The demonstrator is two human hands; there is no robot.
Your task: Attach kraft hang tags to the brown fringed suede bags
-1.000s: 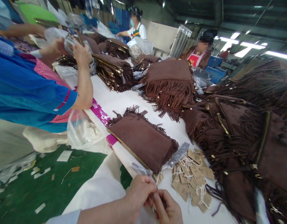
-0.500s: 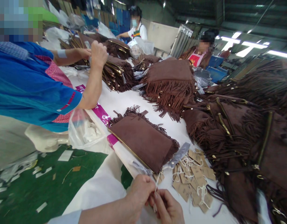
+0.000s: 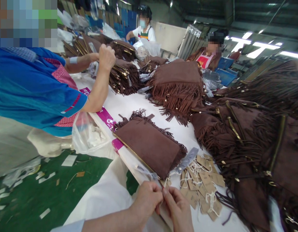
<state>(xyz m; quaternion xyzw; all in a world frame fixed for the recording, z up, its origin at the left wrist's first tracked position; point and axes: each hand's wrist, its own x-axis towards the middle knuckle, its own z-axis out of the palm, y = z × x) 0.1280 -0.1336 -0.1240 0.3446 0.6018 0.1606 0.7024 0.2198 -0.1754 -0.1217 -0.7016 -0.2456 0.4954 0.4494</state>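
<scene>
My left hand (image 3: 147, 200) and my right hand (image 3: 179, 210) meet at the table's near edge, fingers pinched together on a thin white string that runs up to the corner of a brown fringed suede bag (image 3: 149, 145). The bag lies flat just beyond my hands, its gold zipper edge facing left. A heap of brown paper tags with white strings (image 3: 202, 186) lies right of my hands. A clear plastic sleeve (image 3: 185, 160) rests beside the bag.
Piles of brown fringed bags (image 3: 248, 138) cover the right and far side of the white table (image 3: 129, 103). A person in a blue shirt (image 3: 30, 90) stands left, reaching onto a stack of bags (image 3: 122, 75). A plastic bag (image 3: 87, 135) hangs there. Two other workers sit far back.
My hands have drawn the string closer to the bag's corner, fingertips now pressed together. The person on the left has lowered their arms from holding plastic up onto the stack of bags.
</scene>
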